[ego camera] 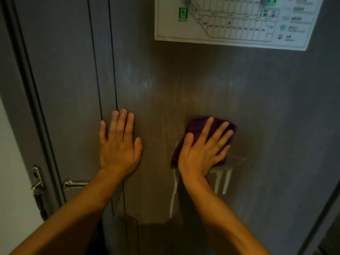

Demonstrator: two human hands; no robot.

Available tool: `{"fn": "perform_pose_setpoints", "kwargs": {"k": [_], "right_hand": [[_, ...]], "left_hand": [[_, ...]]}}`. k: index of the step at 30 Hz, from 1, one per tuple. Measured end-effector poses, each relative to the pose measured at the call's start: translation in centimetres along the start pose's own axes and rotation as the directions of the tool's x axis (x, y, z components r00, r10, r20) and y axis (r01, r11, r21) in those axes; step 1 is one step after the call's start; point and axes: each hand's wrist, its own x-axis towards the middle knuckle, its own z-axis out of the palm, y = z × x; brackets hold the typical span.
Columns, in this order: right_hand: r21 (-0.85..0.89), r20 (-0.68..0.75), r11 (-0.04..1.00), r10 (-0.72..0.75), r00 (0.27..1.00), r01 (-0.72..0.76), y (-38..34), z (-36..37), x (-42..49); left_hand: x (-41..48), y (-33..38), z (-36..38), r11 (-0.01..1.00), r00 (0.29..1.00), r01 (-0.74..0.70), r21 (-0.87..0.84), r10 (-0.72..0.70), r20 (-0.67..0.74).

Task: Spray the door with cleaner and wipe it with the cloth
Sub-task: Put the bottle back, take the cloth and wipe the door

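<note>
Door: grey, wood-grain surface, filling most of the view. Two thin dark vertical grooves are seen on its left part.

Cloth: purple, folded, pressed flat against the door at mid-height, right of centre. It is covered by the right hand; its top edge shows beyond the fingertips, and its left and lower edges show past the thumb and heel of the hand.

Right hand: fingers spread wide and laid flat on the cloth, not curled round it. The cloth is held by pressure alone.

Left hand: placed flat on the bare door, left of the cloth and well apart from it, fingers extended and close together, nothing held.

Cleaner streaks: pale drips run down the door just below the cloth.

Floor plan: white sheet with green exit signs, fixed to the door above the cloth.

Handle: metal lever, at lower left.
</note>
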Motion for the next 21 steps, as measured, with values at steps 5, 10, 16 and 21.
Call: {"fn": "perform_pose_setpoints", "kwargs": {"k": [5,10,16,21], "right_hand": [[-0.028,0.074,0.961,-0.273,0.959,0.276,-1.7,1.1,-2.4],[-0.075,0.128,0.832,-0.539,0.832,0.55,-0.1,1.2,-2.9],[-0.071,0.148,0.609,-0.776,0.613,0.79,3.2,0.3,-1.6],[-0.095,0.134,0.556,-0.815,0.564,0.825,6.0,-0.3,-0.2]], "left_hand": [[-0.1,-0.1,0.0,0.999,1.0,-0.008,-0.046,0.007,-0.025],[-0.6,-0.3,0.1,0.996,0.998,-0.012,-0.093,0.006,-0.059],[-2.6,-0.1,0.8,0.994,0.999,0.02,-0.104,-0.024,-0.042],[-4.9,0.7,1.7,0.993,0.996,0.065,-0.099,-0.07,-0.051]]}}
